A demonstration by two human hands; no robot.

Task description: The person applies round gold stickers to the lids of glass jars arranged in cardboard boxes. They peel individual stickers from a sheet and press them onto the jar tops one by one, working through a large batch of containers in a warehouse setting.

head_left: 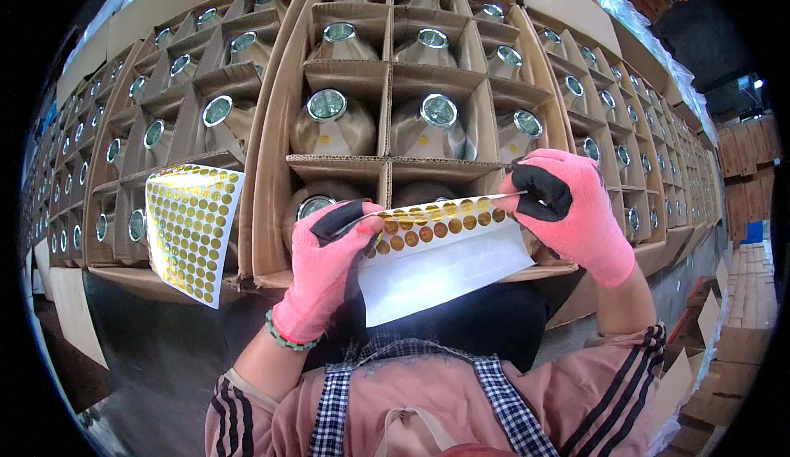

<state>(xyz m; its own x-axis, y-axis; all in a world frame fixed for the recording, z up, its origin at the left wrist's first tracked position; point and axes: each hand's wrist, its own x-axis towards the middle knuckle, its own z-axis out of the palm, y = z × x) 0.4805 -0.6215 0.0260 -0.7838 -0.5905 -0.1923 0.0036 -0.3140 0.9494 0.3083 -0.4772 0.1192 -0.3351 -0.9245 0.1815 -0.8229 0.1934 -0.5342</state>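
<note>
Both hands wear pink gloves with black patches at the thumb and forefinger. My left hand (329, 247) pinches the left end of a sheet of round gold stickers (440, 228). At its right end, my right hand (580, 214) grips the same sheet between thumb and fingers. The sheet is bent over along its length, with rows of gold dots on top and plain white backing hanging toward me. Just beyond it, silvered glass bottles (333, 128) stand upright in a divided cardboard box (267, 169). Small gold dots show on some of them. The sheet and hands partly hide the nearest row.
A second sheet of gold dots (193, 239) lies over the box edge on the left. More divided boxes of bottles (222, 115) stand on both sides. Stacked cartons (749, 156) are at the far right, and open carton flaps (679, 383) at the lower right.
</note>
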